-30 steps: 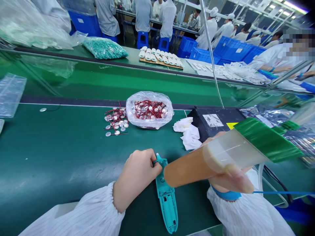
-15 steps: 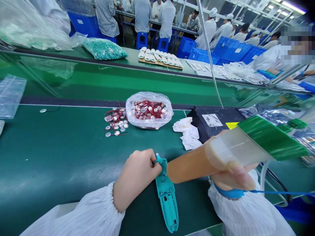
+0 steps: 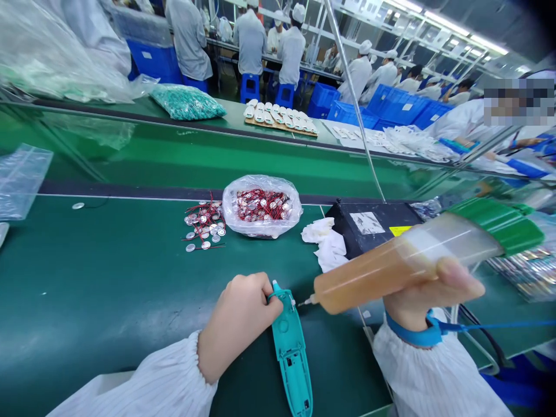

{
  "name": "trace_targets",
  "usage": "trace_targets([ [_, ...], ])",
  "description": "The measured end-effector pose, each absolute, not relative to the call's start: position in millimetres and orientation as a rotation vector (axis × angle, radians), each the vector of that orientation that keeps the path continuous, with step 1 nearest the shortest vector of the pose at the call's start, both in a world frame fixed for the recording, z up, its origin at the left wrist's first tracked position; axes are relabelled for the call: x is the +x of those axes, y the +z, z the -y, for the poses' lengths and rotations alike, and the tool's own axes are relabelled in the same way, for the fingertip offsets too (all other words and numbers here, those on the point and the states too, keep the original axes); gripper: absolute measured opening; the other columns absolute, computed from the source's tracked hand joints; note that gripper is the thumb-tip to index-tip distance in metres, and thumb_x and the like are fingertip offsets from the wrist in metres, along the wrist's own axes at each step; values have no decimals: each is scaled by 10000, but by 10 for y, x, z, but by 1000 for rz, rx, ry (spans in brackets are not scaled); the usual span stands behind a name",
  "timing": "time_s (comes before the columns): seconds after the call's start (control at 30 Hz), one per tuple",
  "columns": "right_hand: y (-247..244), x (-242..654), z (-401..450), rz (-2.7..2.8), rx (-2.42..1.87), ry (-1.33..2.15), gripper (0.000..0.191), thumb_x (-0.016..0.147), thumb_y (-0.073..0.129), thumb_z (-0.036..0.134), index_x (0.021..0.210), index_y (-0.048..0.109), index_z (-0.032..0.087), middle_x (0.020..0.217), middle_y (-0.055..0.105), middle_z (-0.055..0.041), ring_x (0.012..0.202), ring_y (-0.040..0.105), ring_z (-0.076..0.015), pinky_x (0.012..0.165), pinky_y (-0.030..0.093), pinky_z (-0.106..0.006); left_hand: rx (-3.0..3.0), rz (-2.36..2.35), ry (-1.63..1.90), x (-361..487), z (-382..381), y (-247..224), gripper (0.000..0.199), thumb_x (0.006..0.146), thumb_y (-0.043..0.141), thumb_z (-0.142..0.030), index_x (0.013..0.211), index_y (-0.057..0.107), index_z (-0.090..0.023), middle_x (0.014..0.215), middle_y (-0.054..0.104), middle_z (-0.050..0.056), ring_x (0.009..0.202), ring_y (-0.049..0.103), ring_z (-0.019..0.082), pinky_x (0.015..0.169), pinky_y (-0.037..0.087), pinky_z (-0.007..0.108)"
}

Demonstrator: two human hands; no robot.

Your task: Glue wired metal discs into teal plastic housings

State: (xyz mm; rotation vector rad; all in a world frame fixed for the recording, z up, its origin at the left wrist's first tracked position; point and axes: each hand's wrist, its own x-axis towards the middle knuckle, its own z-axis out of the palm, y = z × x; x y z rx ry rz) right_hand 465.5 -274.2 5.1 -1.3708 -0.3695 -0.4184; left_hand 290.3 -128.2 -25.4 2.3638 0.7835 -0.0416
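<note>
The person's left hand point(image 3: 238, 324) is closed around the upper end of a long teal plastic housing point(image 3: 292, 353), which lies flat on the green worktop point(image 3: 108, 289) with its lower end running toward the person. The right hand point(image 3: 430, 295) is closed around a translucent dispensing bottle point(image 3: 382, 272) filled with amber liquid, with the thumb along its side. The bottle is tilted so that its fine metal tip point(image 3: 306, 301) sits just beside the top of the housing; whether they touch is hard to tell. A blue wrist strap point(image 3: 412, 333) circles the right wrist, with a blue cord point(image 3: 490, 326) leading off to the right. Farther up the worktop lie a clear plastic bag point(image 3: 262, 205) of metal discs with red wires, a loose pile of the same discs point(image 3: 204, 229), crumpled white cloth point(image 3: 325, 243) and a black box point(image 3: 369, 229) with a yellow label. Beyond a glass divider, co-workers in white garments sit at other benches beside blue crates point(image 3: 399, 109).
</note>
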Motion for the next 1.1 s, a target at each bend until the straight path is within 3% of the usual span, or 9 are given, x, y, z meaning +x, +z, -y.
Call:
trace_targets([
  [0.17,150,4951,2716,194,-1270,-620,191,727,452,387,633,359,250,628,315,42,606,477,-134,518,463,-237,2214,-799,-196,2892,1185,-198,109,652,479,-190,546,465,-210,515,565,-41,487,518,129,479,310,238],
  [0.33,50,5277,2793,20,-1433,-406,191,749,504,401,717,451,220,559,431,50,428,444,-124,326,377,-230,2213,-818,-220,2861,1123,-163,109,667,455,-213,562,484,-211,530,605,-23,503,555,150,479,319,241],
  [0.5,-7,5413,2884,-81,-1635,-146,303,777,534,501,731,475,207,514,486,28,413,516,-143,359,433,-236,2231,-822,-170,2833,1043,-140,128,681,444,-245,568,497,-217,531,624,-16,521,583,175,495,339,250],
  [0.6,16,5453,2925,-105,-1768,-21,364,812,497,538,687,489,197,474,488,17,402,521,-142,350,413,-228,2216,-846,-142,2831,968,-117,127,675,452,-251,568,510,-215,520,628,-19,480,576,171,499,354,256],
  [0.8,74,5642,2985,-115,-2093,171,531,771,524,652,510,506,190,378,498,-51,316,397,-123,312,296,-250,2027,-888,-27,2809,801,-75,121,652,508,-297,580,525,-201,516,640,-20,425,545,149,479,393,252],
  [0.93,116,5735,2998,-85,-2264,205,598,722,523,725,493,538,173,375,507,-80,314,427,-151,335,300,-277,1942,-898,5,2811,764,-110,88,662,494,-278,636,499,-194,549,653,-17,422,542,128,480,408,240],
  [1.1,232,5593,3030,12,-2359,193,643,802,412,698,450,515,170,366,521,-114,290,440,-154,332,317,-275,1831,-871,-51,2885,807,-229,119,694,487,-267,779,449,-193,539,648,-20,379,525,116,386,354,211],
])
